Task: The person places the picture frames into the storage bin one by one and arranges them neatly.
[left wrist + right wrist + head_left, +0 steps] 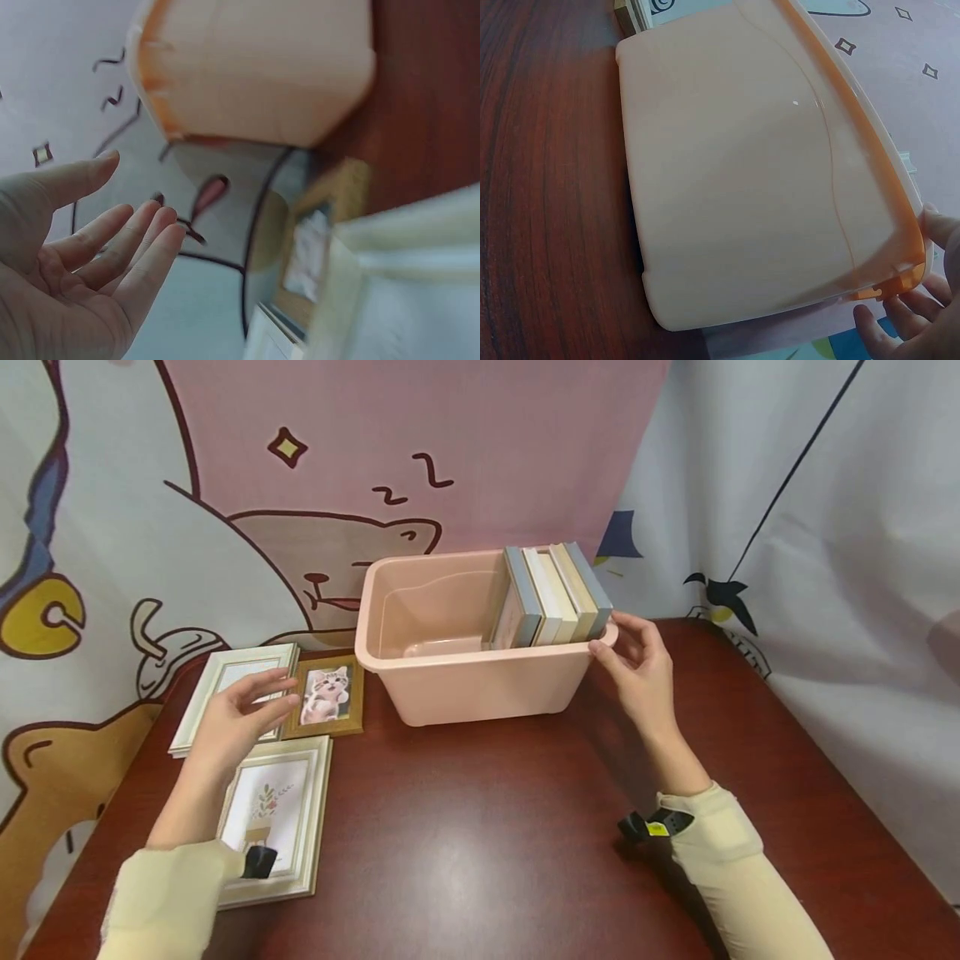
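Observation:
My right hand [643, 675] grips the right end of a pink plastic bin [480, 685], its thumb on the rim and its fingers curled at the outer side; the right wrist view shows this hand [922, 307] at the bin's corner. Several flat blue-grey and cream pieces that look like picture frames [551, 602] stand on edge inside the bin's right part. In the air over the left-hand picture frames, my left hand [238, 714] holds nothing, its fingers loosely extended. The left wrist view shows the same hand [90, 262] with its palm bare.
Left of the bin lie a wooden frame with a cat picture [324, 693], a white frame [198, 702] with another edge under it, and a cream frame with a plant picture [300, 827]. A printed curtain [510, 443] hangs behind the dark red table [450, 827].

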Available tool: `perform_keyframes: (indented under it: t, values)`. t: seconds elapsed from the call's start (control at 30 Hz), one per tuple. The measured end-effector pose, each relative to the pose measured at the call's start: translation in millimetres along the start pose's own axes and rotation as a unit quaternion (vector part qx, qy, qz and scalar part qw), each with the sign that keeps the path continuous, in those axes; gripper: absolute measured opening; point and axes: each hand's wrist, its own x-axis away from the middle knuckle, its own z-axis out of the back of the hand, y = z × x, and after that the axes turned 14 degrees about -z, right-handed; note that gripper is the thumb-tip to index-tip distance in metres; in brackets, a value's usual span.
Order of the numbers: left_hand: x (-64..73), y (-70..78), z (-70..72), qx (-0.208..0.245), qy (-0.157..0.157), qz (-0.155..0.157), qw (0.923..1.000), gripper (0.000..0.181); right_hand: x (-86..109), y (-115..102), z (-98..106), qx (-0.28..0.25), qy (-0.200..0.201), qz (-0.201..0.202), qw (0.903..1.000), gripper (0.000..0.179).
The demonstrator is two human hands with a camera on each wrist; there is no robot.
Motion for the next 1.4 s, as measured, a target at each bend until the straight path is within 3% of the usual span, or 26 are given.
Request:
perform_keyframes:
  t: [0.23,0.4,0.6,0.73,0.97,1.4]
  values:
    - [28.8,-29.0,3.6,-0.006,-0.011,0.039,0.9991,0.057,-0.4,-1.8,-0.4,-0.001,0.003,-0.004,1.0,0.049]
    - [42.7,-39.0,-3.1,-0.021,-0.031,0.072,0.9967,0.057,0.2,-1.6,-0.7,0.007,0.003,-0.006,1.0,0.05]
    - [52.8,-47.3,-13.9,-0.033,-0.055,0.086,0.9942,0.056,-0.5,-0.3,-0.8,0.003,0.002,-0.006,1.0,0.05]
    - [56.6,-54.7,-20.3,-0.034,-0.071,0.09,0.9929,0.054,-0.8,-0.3,-1.1,0.001,0.002,-0.006,1.0,0.049]
    - [55.3,-58.6,-27.4,-0.124,-0.103,0.096,0.9823,0.058,-0.4,-0.7,-0.6,-0.003,0.005,-0.005,1.0,0.049]
    - [47.4,-55.2,-44.7,-0.259,-0.09,0.102,0.9562,0.055,-0.5,-0.9,-1.9,-0.007,0.004,-0.011,0.9999,0.049]
